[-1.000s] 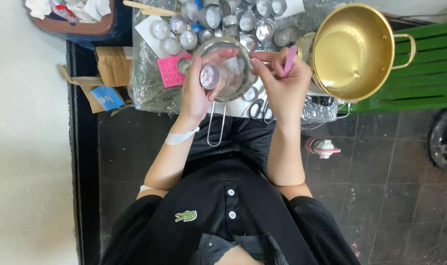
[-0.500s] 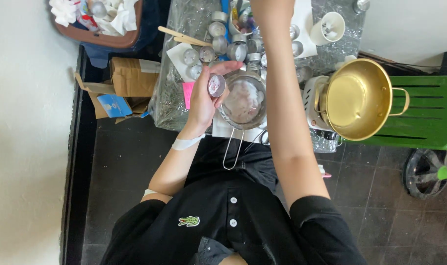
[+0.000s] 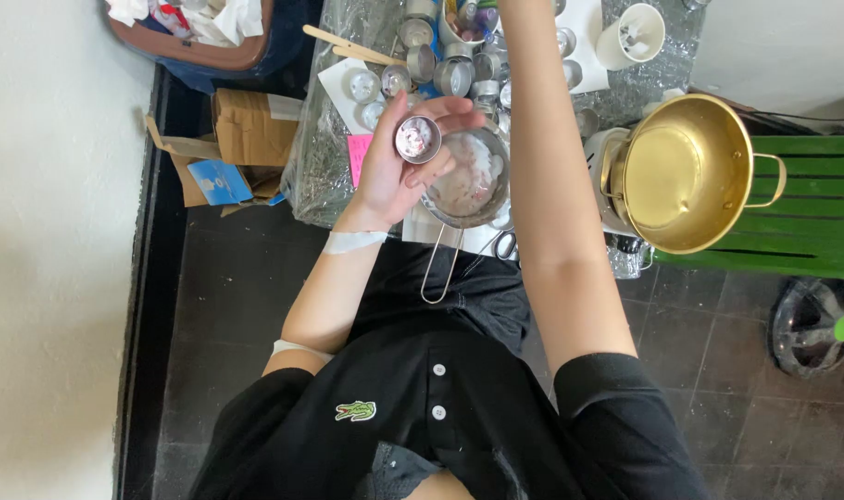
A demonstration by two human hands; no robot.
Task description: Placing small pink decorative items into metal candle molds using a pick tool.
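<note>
The right arm stretches across the tabletop, hiding part of the clutter; its hand is out of the frame, so its grip cannot be told. The left hand curls closed around a small metal tin with pale bits inside, held just above a wire-handled strainer holding pinkish-white shavings. Empty tealight cups crowd beyond, near a white cup. A brass pot sits empty at the right, by a green crate
</note>
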